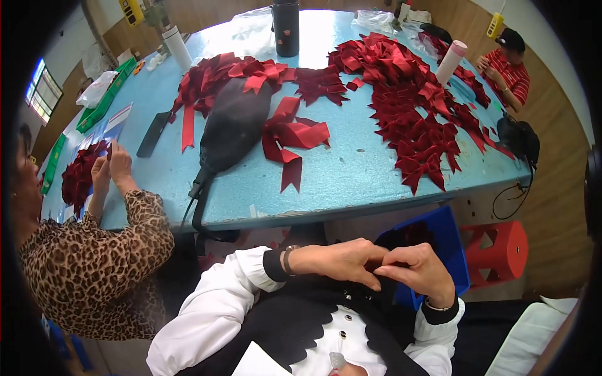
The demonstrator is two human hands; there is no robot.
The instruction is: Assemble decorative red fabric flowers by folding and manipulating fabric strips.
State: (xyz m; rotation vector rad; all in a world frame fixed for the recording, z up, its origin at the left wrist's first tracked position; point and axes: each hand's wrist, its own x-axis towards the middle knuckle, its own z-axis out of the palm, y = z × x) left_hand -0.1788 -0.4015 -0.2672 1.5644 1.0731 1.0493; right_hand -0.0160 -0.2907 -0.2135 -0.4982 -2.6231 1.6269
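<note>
My left hand (348, 259) and my right hand (419, 268) meet in front of my chest, below the table's near edge. Fingertips of both are drawn together in a pinch and touch or nearly touch. Whatever lies between them, if anything, is too small or hidden to name. Just beyond the hands is a blue plastic bin (453, 241) with dark red material inside. On the table ahead lies a large red ribbon bow (295, 133) with long tails. A long pile of dark red bows (417, 135) spreads to its right, and another heap of red bows (216, 78) is at the left.
A black waist bag (233, 125) lies on the blue table (351, 182), its strap hanging over the edge. Bottles stand farther back, including a black one (286, 30). A red stool (501, 254) is at the right. A person in leopard print (100, 263) works at my left; another person (511, 75) sits far right.
</note>
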